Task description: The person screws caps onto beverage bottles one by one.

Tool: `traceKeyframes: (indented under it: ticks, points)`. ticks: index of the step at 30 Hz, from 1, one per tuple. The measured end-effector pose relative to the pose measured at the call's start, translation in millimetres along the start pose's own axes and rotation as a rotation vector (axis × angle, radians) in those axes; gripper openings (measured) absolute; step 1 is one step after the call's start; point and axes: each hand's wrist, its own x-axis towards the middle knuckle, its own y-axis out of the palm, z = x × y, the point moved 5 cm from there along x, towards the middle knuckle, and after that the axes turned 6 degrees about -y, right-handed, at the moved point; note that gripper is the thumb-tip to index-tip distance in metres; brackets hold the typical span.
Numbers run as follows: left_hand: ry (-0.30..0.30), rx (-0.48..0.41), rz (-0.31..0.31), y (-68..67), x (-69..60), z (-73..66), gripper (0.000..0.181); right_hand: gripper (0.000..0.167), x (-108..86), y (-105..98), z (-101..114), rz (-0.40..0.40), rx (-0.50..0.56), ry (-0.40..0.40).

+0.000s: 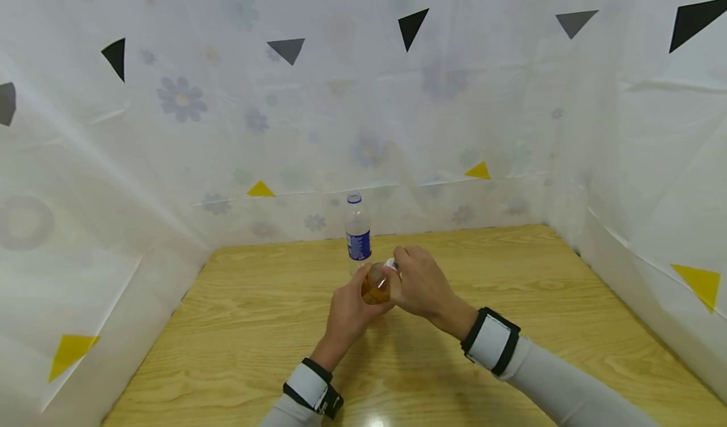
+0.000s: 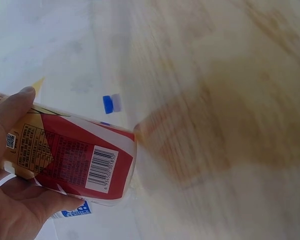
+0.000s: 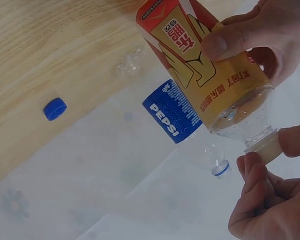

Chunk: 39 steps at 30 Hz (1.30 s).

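Note:
My left hand [image 1: 348, 310] grips a clear bottle with a red and gold label [image 3: 210, 70] round its body. The right hand [image 1: 423, 282] pinches a whitish cap [image 3: 267, 147] at this bottle's mouth between thumb and fingers; how tightly the cap sits cannot be told. In the left wrist view the label's red side with a barcode [image 2: 101, 169] shows, and the base clears the table. Just behind the hands stands an upright clear bottle with a blue Pepsi label [image 1: 359, 246], its mouth uncapped.
A blue cap [image 3: 55, 109] lies on the wooden table [image 1: 255, 326], to one side of the Pepsi bottle in the right wrist view. White sheeting [image 1: 318, 130] with flower prints and coloured triangles hangs behind the table and along both sides.

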Motion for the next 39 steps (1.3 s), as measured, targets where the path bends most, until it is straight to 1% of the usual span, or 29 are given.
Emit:
traceKeyframes:
  ticks: [2, 4, 7, 10, 12, 15, 21, 25, 28, 33, 39]
  points:
    - [0.004, 0.006, -0.003, -0.5, 0.1, -0.1, 0.072, 0.019, 0.7, -0.1, -0.3, 0.014, -0.006, 0.006]
    - [0.006, 0.015, -0.005, -0.9, 0.5, 0.1, 0.073, 0.019, 1.0, -0.5, -0.7, 0.043, 0.001, 0.03]
    - [0.01, 0.016, -0.009, -1.3, 1.1, 0.2, 0.073, 0.021, 1.0, -1.4, -2.0, 0.095, 0.038, 0.091]
    - [0.014, 0.008, -0.004, -0.7, 1.7, -0.6, 0.073, 0.027, 1.1, -3.5, -2.3, 0.127, 0.104, 0.139]
    - [0.012, 0.005, 0.007, 0.3, 1.9, -1.5, 0.073, 0.03, 0.8, -5.1, -1.1, 0.134, 0.133, 0.141]
    - [0.01, 0.015, 0.017, 1.4, 2.3, -2.8, 0.074, 0.03, 0.3, -7.6, 1.4, 0.145, 0.164, 0.127]
    - [-0.002, 0.038, 0.008, -1.1, 2.5, -4.5, 0.075, 0.039, -0.6, -6.9, 4.2, 0.176, 0.187, 0.133]
    - [-0.009, 0.038, 0.013, -1.4, 1.8, -3.3, 0.074, 0.044, -3.1, -2.9, 3.9, 0.167, 0.191, 0.139]
    - [-0.013, 0.035, 0.017, -1.2, 1.2, -1.9, 0.074, 0.044, -5.2, -0.2, 3.7, 0.139, 0.179, 0.128]
    - [-0.019, 0.028, 0.026, -0.8, 2.3, -0.4, 0.075, 0.041, -6.2, 0.1, 4.0, 0.087, 0.149, 0.1]
    - [-0.027, 0.025, 0.035, -1.5, 2.5, -0.3, 0.075, 0.037, -6.3, -0.6, 4.8, 0.068, 0.109, 0.075]
